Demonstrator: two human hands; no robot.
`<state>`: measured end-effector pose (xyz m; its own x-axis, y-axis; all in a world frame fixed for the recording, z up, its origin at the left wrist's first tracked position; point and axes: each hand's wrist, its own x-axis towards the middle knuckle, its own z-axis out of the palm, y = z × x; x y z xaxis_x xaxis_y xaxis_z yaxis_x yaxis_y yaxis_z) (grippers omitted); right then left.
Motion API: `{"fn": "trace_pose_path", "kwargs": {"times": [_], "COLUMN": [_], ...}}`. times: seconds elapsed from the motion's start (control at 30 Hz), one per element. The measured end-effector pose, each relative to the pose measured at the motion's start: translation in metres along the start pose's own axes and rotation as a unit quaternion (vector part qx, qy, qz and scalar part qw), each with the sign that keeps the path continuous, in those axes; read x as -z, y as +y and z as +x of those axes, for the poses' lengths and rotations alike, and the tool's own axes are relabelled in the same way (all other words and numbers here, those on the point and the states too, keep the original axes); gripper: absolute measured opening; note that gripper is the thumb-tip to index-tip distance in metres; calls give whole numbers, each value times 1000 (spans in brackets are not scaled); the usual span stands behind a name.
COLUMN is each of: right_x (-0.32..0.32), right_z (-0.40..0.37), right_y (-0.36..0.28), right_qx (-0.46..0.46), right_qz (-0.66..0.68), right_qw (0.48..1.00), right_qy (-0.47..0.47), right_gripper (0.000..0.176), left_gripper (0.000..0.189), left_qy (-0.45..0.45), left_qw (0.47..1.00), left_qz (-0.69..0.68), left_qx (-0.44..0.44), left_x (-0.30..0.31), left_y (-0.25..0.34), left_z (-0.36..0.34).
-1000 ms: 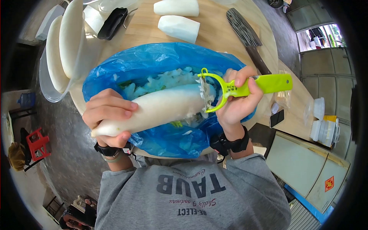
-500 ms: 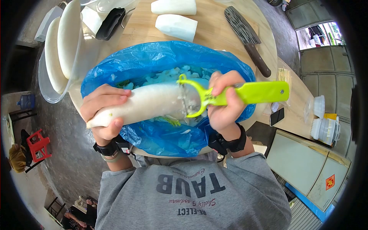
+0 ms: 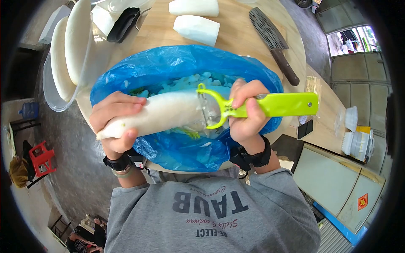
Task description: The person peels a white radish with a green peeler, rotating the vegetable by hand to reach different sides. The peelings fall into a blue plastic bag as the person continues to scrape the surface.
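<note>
A long white radish [image 3: 168, 113] lies across the opening of a blue plastic bag [image 3: 168, 57] that holds pale peelings and some green bits. My left hand [image 3: 116, 120] is wrapped round the tapered left end of the radish. In my right hand [image 3: 249, 111] is a bright green peeler [image 3: 289, 104], its handle pointing right. The peeler's blade rests across the radish near its right end, which is partly hidden behind the peeler and my fingers.
Two peeled radish pieces [image 3: 196, 29] and a cleaver [image 3: 270, 36] lie on a wooden board behind the bag. Whole radishes [image 3: 63, 63] stand in a clear bowl [image 3: 57, 105] at the left. A phone [image 3: 305, 129] and plastic containers [image 3: 351, 118] are at the right.
The view has shifted slightly. Both hands still hold the radish and the peeler in nearly the same place, and the peeler's handle now looks sharper.
</note>
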<state>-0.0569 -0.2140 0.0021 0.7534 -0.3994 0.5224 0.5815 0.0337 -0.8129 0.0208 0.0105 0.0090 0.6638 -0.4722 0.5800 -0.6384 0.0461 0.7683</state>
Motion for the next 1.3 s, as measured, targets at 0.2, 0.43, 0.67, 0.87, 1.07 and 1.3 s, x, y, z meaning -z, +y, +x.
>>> {"fn": "trace_pose_path", "kwargs": {"times": [0.2, 0.43, 0.67, 0.87, 1.07, 1.3], "right_x": [3, 5, -1, -1, 1, 0], "right_z": [3, 4, -2, 1, 5, 3], "right_y": [1, 3, -1, -3, 3, -1], "right_qx": [36, -11, -43, -63, -19, -62], "right_qz": [-83, -23, 0, -67, -35, -21], "right_qw": [990, 998, 998, 995, 993, 996], "right_qy": [-111, 53, -39, -32, 115, 67], "right_gripper": [15, 15, 15, 15, 15, 16], "left_gripper": [37, 37, 37, 37, 37, 37], "left_qy": [2, -16, -9, -6, 2, 0], "left_qw": [1000, 1000, 1000, 1000, 1000, 1000], "left_qz": [-2, 3, -5, 3, -5, -3], "left_qx": [-2, -15, -5, 0, -6, -7], "left_x": [-1, 2, 1, 0, -1, -1], "left_y": [-1, -2, -2, -1, -1, -1], "left_z": [0, -1, 0, 2, 0, 2]}}
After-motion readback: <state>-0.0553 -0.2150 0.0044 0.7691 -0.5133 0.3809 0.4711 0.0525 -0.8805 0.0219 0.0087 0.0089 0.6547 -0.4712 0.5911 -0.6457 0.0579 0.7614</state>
